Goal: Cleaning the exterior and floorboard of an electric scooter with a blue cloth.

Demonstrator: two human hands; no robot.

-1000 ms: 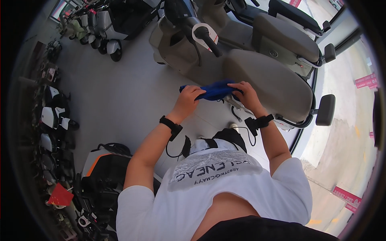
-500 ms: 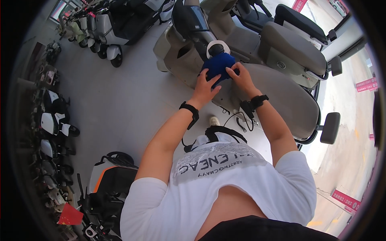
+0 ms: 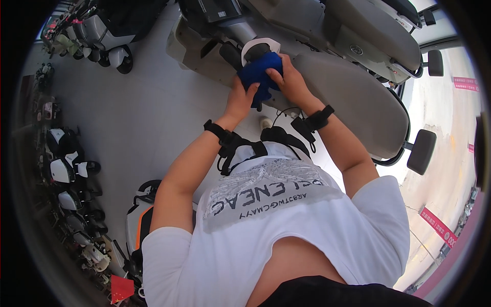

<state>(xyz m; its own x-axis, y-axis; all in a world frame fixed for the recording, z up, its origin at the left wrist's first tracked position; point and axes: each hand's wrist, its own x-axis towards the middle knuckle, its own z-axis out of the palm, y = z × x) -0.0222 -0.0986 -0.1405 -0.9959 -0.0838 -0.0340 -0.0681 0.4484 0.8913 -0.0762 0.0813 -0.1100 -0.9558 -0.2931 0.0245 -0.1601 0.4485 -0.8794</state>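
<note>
Both my hands hold a crumpled blue cloth (image 3: 262, 70) in front of me. My left hand (image 3: 239, 100) grips its left side, thumb on top. My right hand (image 3: 293, 80) is closed around its right side, fingers partly behind the cloth. Just beyond the cloth, and partly covered by it, is a white rounded piece (image 3: 276, 44) with a dark middle, by the scooter's handlebar; whether the cloth touches it I cannot tell. Right of my hands lies the scooter's long grey-brown seat (image 3: 353, 105). Black straps circle both my wrists.
Another scooter (image 3: 358, 46) stands close beyond the seat. A dark mirror-like panel (image 3: 422, 152) juts out at the right. More scooters (image 3: 66, 169) line the left side, and one with an orange stripe (image 3: 143, 227) stands behind me at lower left. Windows run along the right.
The view has shifted, with the seat looking nearer. My fingers, earlier spread and pinching at the cloth, now wrap round its two sides, and the cloth looks more bunched.
</note>
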